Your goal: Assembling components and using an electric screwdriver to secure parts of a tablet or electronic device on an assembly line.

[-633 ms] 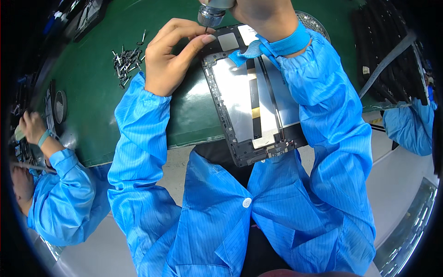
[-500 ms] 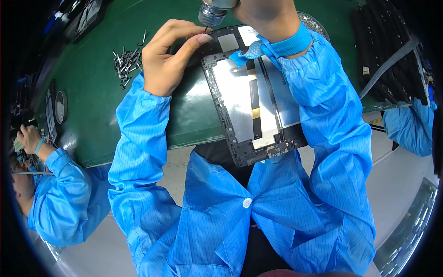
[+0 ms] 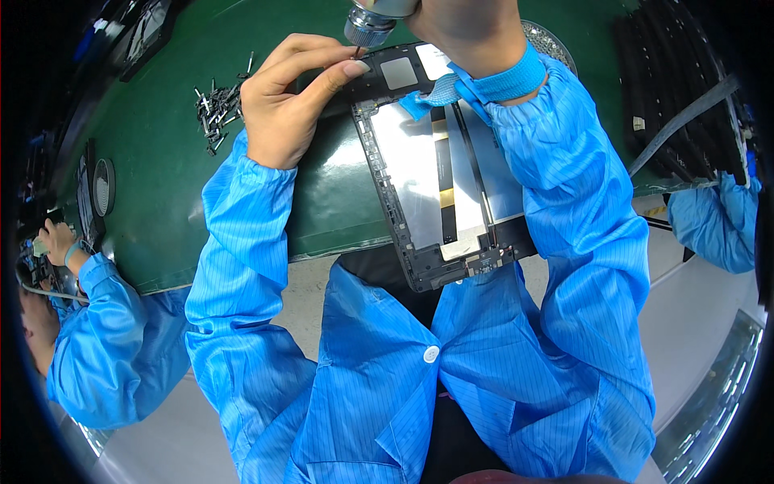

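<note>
Two hands are engaged at the far corner of the thin, rigid, likely fragile tablet frame overhanging the green mat: its rim is pinched by the left hand, while the electric screwdriver is gripped by the right hand.

An electronics assembly line in a factory.

A long green bench mat runs under several workers seated side by side, all in the same blue anti-static smock; one sleeve shows at the left and another at the right. A blue wrist strap grounds the person. On the mat lie a heap of small screws, an opened tablet chassis with bare metal shielding, and a powered screwdriver at its corner. A rack of dark panels stands at the right.
</note>
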Demonstrator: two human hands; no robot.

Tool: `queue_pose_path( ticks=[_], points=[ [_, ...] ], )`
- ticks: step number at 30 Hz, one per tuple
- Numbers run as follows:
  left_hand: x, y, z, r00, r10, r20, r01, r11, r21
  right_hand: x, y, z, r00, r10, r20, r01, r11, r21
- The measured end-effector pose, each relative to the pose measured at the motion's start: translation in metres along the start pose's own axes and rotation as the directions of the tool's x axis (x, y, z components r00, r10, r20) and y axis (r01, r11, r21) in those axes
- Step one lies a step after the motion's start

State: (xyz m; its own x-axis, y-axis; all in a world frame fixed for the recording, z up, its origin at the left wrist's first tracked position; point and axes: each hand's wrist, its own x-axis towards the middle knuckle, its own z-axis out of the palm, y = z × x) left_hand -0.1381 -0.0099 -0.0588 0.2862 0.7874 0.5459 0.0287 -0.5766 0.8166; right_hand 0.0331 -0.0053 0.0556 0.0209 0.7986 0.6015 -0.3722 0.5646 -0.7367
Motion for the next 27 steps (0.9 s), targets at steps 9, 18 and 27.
queue_pose_path(
  ticks=[9, 18, 27],
  points=[
    [-0.0011, 0.0018, -0.0004, 1.000, 0.018, -0.008, -0.018, 1.000, 0.018, -0.0021, 0.0042, 0.0006, 1.000, -0.010, -0.008, 0.010, 1.000, -0.017],
    [0.0014, 0.0042, -0.0004, 0.999, 0.041, -0.008, -0.040, 0.997, 0.060, -0.0001, 0.0020, 0.0001, 0.998, 0.050, -0.027, -0.050, 0.999, 0.000],
    [0.0018, 0.0017, -0.0029, 0.998, 0.054, 0.028, -0.056, 0.995, 0.077, 0.0006, 0.0073, -0.0044, 0.999, 0.047, 0.000, -0.047, 0.995, 0.091]
  ],
)
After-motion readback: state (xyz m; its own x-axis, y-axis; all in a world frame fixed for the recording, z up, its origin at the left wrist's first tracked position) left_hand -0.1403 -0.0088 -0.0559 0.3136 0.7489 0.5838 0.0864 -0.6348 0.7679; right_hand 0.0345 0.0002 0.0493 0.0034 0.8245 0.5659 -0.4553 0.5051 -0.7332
